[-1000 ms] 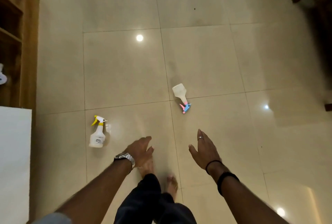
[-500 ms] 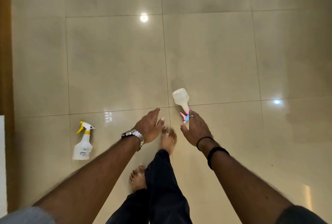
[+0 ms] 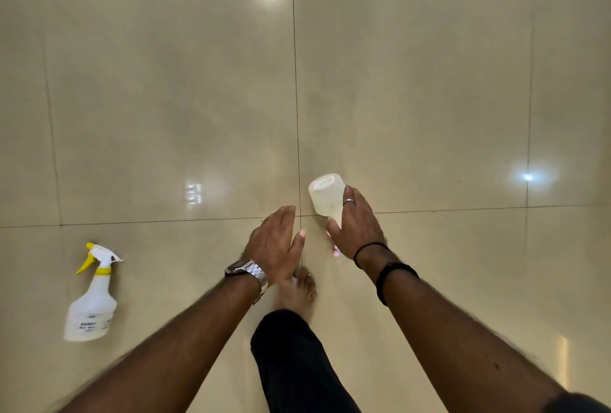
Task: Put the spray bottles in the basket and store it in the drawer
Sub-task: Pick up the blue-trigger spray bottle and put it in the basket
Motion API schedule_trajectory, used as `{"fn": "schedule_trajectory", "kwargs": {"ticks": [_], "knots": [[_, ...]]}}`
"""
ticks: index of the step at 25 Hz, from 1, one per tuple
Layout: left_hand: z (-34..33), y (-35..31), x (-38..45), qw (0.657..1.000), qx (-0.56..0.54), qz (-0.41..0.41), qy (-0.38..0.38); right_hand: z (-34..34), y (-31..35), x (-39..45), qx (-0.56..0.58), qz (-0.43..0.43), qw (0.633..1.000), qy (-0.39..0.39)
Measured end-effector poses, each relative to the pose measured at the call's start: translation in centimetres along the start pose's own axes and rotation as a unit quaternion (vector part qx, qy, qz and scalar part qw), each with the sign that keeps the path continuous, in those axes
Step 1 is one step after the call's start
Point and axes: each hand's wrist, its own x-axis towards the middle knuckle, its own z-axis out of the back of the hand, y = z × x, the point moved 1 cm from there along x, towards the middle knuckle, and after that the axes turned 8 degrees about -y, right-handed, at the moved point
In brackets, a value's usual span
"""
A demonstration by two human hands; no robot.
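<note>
My right hand [image 3: 358,229] grips a translucent white spray bottle [image 3: 325,196] around its neck, its base pointing away from me; a bit of its pink trigger shows under my palm. My left hand [image 3: 274,244], with a metal watch on the wrist, hovers open just left of it, holding nothing. A second white spray bottle with a yellow trigger [image 3: 94,297] stands on the floor at the lower left, apart from both hands. No basket or drawer is in view.
Glossy beige floor tiles [image 3: 165,98] fill the view, with light reflections. My bare foot [image 3: 297,290] and dark trouser leg stand between my arms.
I stepped forward and bent down; the shelf at the left left the view. My right hand reached the pink-trigger bottle and closed on it. The yellow-trigger bottle stayed put.
</note>
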Motion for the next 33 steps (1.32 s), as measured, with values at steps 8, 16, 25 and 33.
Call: {"fn": "schedule_trajectory", "kwargs": {"ticks": [8,16,25,33], "knots": [[-4.3,0.4,4.3,0.997,-0.079,-0.008,0.019,-5.9,-0.6,5.3,0.036,-0.007,0.999,0.026],[3.2,-1.2,-8.4,0.991,0.069,-0.113,0.002,2.0,0.8,-4.1,0.234,-0.136,0.956,0.117],[15.5,-10.7,-37.1,0.969,-0.057,-0.119,-0.209,16.1,12.8,-29.1,0.269,-0.121,0.911,0.289],[22.0,-11.4,-62.0,0.874,-0.098,-0.029,-0.474,23.1,24.0,-52.6,0.198,0.143,0.917,0.314]]}}
